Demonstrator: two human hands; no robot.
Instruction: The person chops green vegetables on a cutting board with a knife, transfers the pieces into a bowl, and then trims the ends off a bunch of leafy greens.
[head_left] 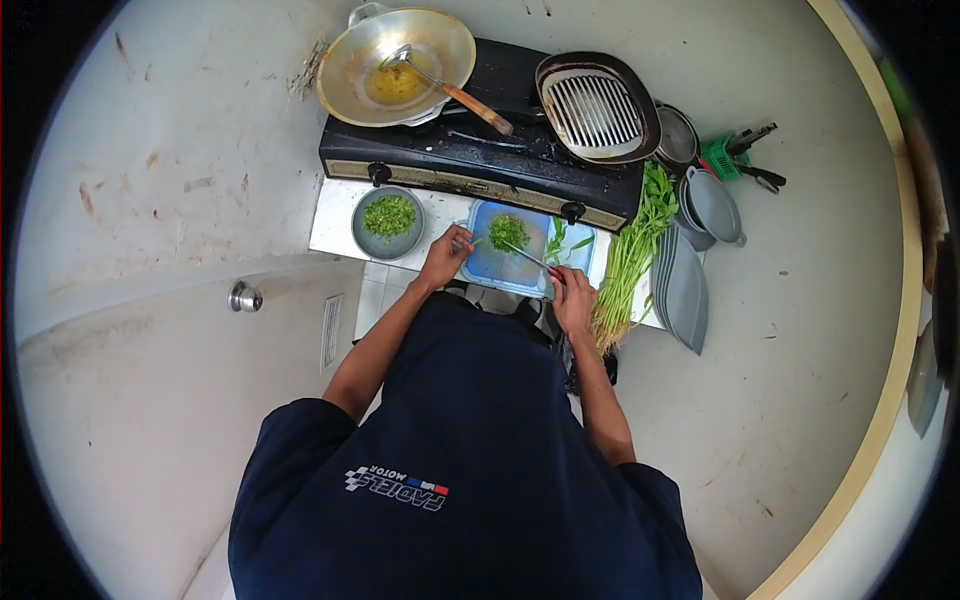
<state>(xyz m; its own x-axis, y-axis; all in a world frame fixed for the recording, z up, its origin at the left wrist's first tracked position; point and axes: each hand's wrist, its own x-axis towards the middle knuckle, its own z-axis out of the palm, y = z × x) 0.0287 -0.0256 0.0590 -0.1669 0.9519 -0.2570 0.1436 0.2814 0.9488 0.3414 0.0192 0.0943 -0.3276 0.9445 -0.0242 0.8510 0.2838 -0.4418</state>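
Ok, status:

1. Right hand (573, 295), centre-right of frame: closed around handle of knife (527, 257), blade angled up-left over blue cutting board (487, 271).
2. Left hand (446, 255), just left of centre: fingers curled, tips at board's left edge. Cannot tell whether pinching anything.
3. Chopped greens (508, 231): small pile on upper middle of board, just past blade tip. More in grey bowl (388, 220), left of board.
4. Uncut stalks (628, 262): right of board, lying beside stacked grey plates (685, 292).
5. Handling, as judged: light, soft, limp, probably damp; scatters easily. Best bunched under curled fingertips, well back from the edge.
6. Stove (480, 160) above board; wok (395, 65) at its upper left.
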